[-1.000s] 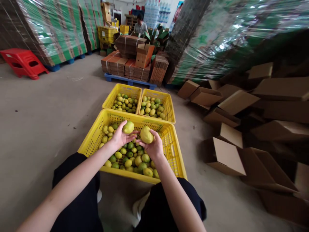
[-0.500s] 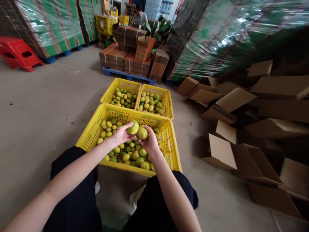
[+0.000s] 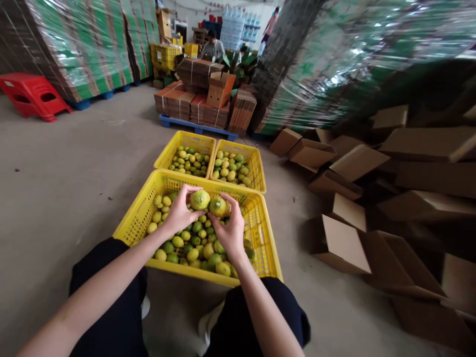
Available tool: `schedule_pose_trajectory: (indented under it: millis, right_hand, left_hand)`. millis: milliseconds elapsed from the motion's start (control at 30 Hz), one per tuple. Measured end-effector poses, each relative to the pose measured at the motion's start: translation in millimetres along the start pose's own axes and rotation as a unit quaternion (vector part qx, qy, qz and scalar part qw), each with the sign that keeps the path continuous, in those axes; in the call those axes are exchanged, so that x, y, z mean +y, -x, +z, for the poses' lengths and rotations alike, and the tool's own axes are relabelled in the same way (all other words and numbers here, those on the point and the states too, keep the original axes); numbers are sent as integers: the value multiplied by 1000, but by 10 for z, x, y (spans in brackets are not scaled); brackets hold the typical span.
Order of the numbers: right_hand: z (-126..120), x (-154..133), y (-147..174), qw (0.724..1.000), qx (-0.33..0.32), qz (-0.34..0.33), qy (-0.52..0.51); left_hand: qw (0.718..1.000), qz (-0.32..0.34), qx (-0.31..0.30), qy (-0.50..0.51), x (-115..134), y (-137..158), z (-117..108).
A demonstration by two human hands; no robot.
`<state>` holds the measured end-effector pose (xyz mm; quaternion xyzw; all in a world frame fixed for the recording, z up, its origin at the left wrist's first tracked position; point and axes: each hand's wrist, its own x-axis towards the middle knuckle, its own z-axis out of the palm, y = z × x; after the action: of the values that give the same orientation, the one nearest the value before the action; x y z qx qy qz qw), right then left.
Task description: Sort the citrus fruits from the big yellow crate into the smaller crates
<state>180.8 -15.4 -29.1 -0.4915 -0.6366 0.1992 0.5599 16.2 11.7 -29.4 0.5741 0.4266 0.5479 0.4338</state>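
My left hand [image 3: 181,209] is closed around a yellow-green lemon [image 3: 200,200], thumb below and fingers above. Beside it, my right hand [image 3: 231,228] grips a second lemon [image 3: 218,206], darker and browner along its right side. The two fruits are side by side, almost touching, with their ends facing me. Both hands hang over a large yellow crate [image 3: 266,238] with slotted walls. Many loose yellow and green lemons [image 3: 192,255] cover its floor, partly hidden by my hands and forearms.
Two smaller yellow crates of lemons, a left one [image 3: 160,157] and a right one [image 3: 260,171], stand just beyond. Open cardboard boxes [image 3: 344,243] are heaped at right. Flattened cartons [image 3: 210,113] lie on a blue pallet. A red stool [image 3: 35,96] is far left; a person [image 3: 213,48] is behind.
Both lemons have been turned so their ends face me. My fingers have shifted round them, and the left hand has moved slightly left. The view has tilted up a little.
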Motion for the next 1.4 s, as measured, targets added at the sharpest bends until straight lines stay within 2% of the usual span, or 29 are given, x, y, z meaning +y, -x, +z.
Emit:
schedule_pose_trajectory:
  millis: [33,100,167,233,300,367,433,533,633,733,800,867,967,1100,1267,1400]
  right_hand:
    - [-16,-8,-1,1000,1,-20,23]
    - [-51,-17,-12,999,11,-19,40]
    - [-87,-27,-36,1000,11,25,15]
    - [-119,-38,-68,993,6,92,-68]
    - [-140,-38,-100,969,-2,162,-188]
    - [-142,-15,-120,930,-26,229,-286]
    - [-122,25,-118,899,-48,283,-332]
    - [-64,66,-82,882,-60,327,-335]
    - [-10,56,-43,892,-94,325,-301]
    - [29,44,-12,900,-99,320,-279]
    - [57,60,9,892,-83,345,-280]
    - [87,85,25,879,-71,366,-296]
    - [114,99,12,868,-65,354,-342]
    - [87,80,-85,844,-52,326,-422]
    - [24,76,-165,814,13,357,-457]
    - [11,30,-141,828,-22,362,-427]
  left_hand:
    - [1000,30,-3,-7,-9,-2,-11]
    - [998,51,7,-29,-19,-5,-30]
    - [998,35,16,-40,-7,-9,-46]
    - [1000,-5,2,4,31,-17,-58]
    - [992,-60,-19,108,84,-33,-68]
    - [969,-124,-28,212,131,-50,-73]
    - [944,-175,-33,278,150,-53,-63]
    - [918,-228,-49,320,111,-15,0]
    - [914,-250,-43,317,15,44,100]
    - [935,-223,24,275,-68,72,173]
    - [943,-216,71,243,-93,68,188]
    - [940,-233,90,232,-96,52,183]
    - [920,-277,92,262,-82,19,169]
    - [875,-336,100,334,-33,-31,181]
    - [826,-362,84,424,79,-73,200]
    - [817,-356,73,449,138,-84,189]
